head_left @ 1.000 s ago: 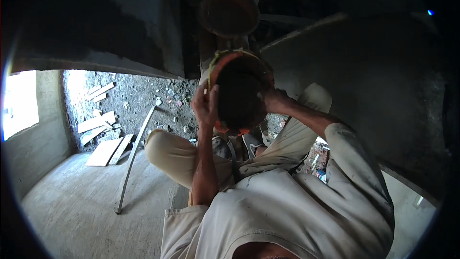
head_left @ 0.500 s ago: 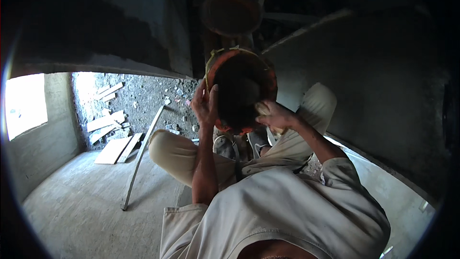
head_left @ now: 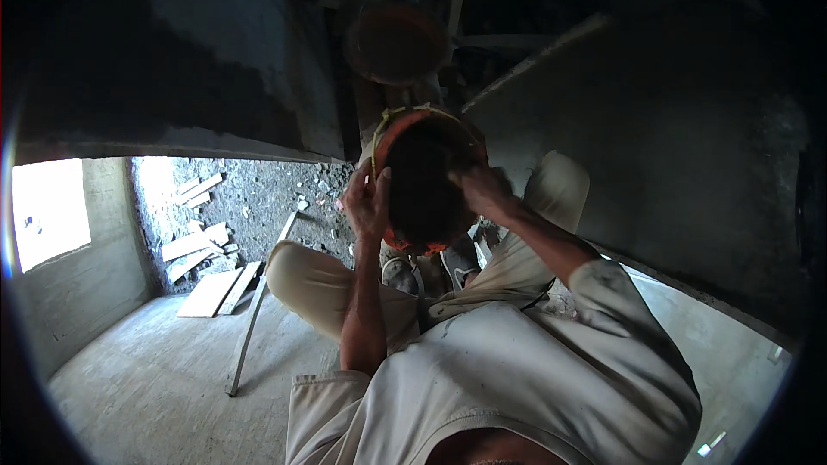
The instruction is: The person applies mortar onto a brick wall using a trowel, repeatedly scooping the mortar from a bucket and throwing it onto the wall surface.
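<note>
An orange-red bucket (head_left: 476,139) with a yellowish cord round its rim is tilted toward me between my knees. Its inside is dark, and I cannot make out what is in it. My left hand (head_left: 368,204) grips the left side of the rim, thumb on the inner side and fingers outside. At the right side of the bucket's mouth is my right hand (head_left: 487,193), its fingers curled and reaching inside. Blur and shadow hide what those fingers hold.
Beyond the bucket, a round reddish basin (head_left: 398,43) rests on planks. Dark walls (head_left: 680,146) rise on both sides. Down on the left lie a long bar (head_left: 252,323), white board pieces (head_left: 209,294) and rubble. My shoes (head_left: 400,275) are below the bucket.
My right hand has moved up and slightly left, further into the bucket's mouth; the pale lump seen in it is now obscured. My left hand keeps its grip. The view has shifted slightly.
</note>
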`<move>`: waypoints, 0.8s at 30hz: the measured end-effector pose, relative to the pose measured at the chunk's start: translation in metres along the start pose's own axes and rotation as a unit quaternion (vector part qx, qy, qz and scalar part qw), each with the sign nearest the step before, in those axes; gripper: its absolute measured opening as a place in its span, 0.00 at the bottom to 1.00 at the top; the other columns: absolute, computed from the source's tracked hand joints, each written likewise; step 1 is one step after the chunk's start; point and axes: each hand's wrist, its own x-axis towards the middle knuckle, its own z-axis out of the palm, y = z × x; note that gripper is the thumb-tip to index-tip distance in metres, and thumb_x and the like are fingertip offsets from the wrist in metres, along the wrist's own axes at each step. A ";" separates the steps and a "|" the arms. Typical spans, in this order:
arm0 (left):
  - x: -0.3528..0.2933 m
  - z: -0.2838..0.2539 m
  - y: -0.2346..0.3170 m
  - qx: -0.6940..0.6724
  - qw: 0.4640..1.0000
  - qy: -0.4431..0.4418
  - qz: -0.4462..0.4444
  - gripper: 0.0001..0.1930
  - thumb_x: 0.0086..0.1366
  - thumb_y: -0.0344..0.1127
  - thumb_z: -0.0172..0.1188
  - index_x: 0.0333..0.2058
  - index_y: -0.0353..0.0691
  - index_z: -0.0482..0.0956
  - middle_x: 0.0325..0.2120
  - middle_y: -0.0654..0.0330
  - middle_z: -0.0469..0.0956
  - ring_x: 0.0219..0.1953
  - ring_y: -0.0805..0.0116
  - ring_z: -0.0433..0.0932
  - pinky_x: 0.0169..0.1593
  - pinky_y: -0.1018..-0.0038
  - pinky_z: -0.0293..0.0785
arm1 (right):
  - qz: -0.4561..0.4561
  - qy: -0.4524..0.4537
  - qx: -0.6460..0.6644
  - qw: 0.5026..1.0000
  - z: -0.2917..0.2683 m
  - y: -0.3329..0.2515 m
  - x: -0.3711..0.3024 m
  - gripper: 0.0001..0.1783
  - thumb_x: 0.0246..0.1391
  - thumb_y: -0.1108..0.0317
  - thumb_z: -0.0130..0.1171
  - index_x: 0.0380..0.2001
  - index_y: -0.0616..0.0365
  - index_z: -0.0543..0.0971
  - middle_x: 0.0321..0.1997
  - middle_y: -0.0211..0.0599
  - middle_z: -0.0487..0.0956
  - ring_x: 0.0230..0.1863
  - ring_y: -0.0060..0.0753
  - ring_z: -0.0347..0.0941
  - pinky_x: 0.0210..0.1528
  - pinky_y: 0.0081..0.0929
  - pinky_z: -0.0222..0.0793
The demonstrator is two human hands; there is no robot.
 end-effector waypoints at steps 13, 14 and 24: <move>-0.002 0.005 0.005 -0.011 0.999 -0.012 -0.036 0.17 0.61 0.34 0.61 0.46 0.30 0.75 0.35 0.53 0.79 0.36 0.69 0.78 0.40 0.75 0.72 | -0.061 0.087 0.016 0.994 0.025 0.023 0.007 0.20 0.45 0.68 0.55 0.45 0.60 0.73 0.37 0.50 0.78 0.37 0.47 0.77 0.40 0.44 0.71; 0.001 0.013 0.009 0.009 0.998 -0.043 -0.045 0.17 0.61 0.33 0.60 0.46 0.30 0.75 0.35 0.53 0.79 0.35 0.70 0.77 0.40 0.75 0.72 | -0.089 0.126 0.022 0.988 0.072 0.037 0.017 0.17 0.45 0.69 0.54 0.42 0.60 0.74 0.31 0.48 0.78 0.33 0.46 0.77 0.37 0.42 0.72; 0.009 0.002 -0.009 -0.115 0.992 0.044 -0.023 0.17 0.61 0.33 0.60 0.47 0.31 0.75 0.35 0.54 0.79 0.34 0.71 0.77 0.39 0.76 0.72 | 0.001 -0.068 0.417 0.906 0.005 -0.007 -0.017 0.27 0.43 0.68 0.59 0.48 0.63 0.67 0.29 0.45 0.77 0.28 0.44 0.76 0.33 0.38 0.73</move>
